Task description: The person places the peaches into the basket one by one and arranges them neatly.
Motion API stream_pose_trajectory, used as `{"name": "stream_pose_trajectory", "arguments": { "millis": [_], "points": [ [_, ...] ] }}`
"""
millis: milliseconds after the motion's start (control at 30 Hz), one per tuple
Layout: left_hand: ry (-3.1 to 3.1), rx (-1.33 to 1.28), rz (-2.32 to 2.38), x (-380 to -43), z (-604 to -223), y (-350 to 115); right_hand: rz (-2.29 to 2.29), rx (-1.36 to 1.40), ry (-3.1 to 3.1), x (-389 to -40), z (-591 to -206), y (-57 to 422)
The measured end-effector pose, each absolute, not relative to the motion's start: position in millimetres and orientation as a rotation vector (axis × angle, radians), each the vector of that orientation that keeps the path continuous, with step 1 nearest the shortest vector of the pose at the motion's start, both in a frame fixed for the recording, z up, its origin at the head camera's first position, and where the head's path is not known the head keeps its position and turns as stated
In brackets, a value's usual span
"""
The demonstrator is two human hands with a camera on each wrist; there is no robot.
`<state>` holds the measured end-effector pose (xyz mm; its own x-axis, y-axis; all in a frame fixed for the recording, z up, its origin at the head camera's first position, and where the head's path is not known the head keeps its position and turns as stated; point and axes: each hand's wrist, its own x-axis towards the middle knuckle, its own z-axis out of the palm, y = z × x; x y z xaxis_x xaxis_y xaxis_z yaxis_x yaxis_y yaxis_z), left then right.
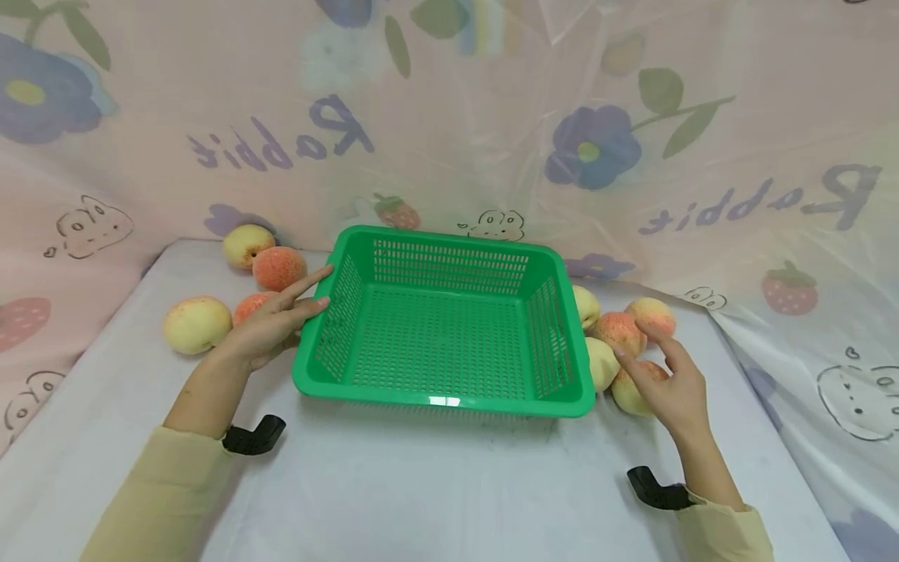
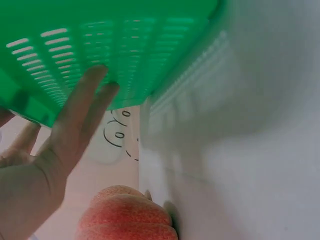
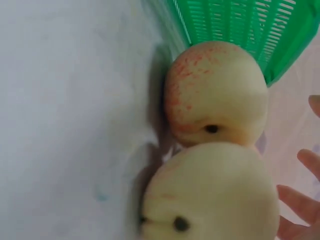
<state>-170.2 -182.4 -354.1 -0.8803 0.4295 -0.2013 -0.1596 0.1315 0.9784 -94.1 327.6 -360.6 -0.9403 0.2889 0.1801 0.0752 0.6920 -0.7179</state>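
An unfilled green plastic basket [image 1: 442,402] with slotted walls stands in the middle of the table. My left hand [image 1: 263,332] is at its left side, fingertips touching the rim; in the left wrist view, extended fingers [image 2: 82,107] lie against the outer wall. My right hand [image 1: 674,386] hovers over the peaches right of the basket, fingers spread and holding nothing. Nearest it are a red-tinged peach [image 1: 618,332] and a yellow-red peach [image 1: 635,390]. A pale peach [image 1: 602,365] lies against the basket. Two pale peaches fill the right wrist view, the farther peach [image 3: 217,92] beside the basket.
Left of the basket lie a yellow peach [image 1: 198,324], an orange-red peach [image 1: 279,268], another yellow peach [image 1: 248,246] and a partly hidden red peach [image 1: 251,306]. A printed curtain [image 1: 449,117] hangs behind the white-covered table [image 1: 421,492].
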Motion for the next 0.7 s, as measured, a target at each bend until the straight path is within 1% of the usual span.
{"name": "stream_pose_trajectory", "arguments": {
  "millis": [300, 467, 700],
  "points": [
    [1.972, 0.185, 1.794, -170, -350, -185, 1.299, -0.412, -2.631, -82, -374, 345],
    [1.98, 0.162, 1.787, -169, -350, -183, 1.333, -0.491, -2.678, -72, -382, 356],
    [1.97, 0.165, 1.791, -171, -353, -182, 1.316, -0.479, -2.719, -63, -389, 364]
  ]
}}
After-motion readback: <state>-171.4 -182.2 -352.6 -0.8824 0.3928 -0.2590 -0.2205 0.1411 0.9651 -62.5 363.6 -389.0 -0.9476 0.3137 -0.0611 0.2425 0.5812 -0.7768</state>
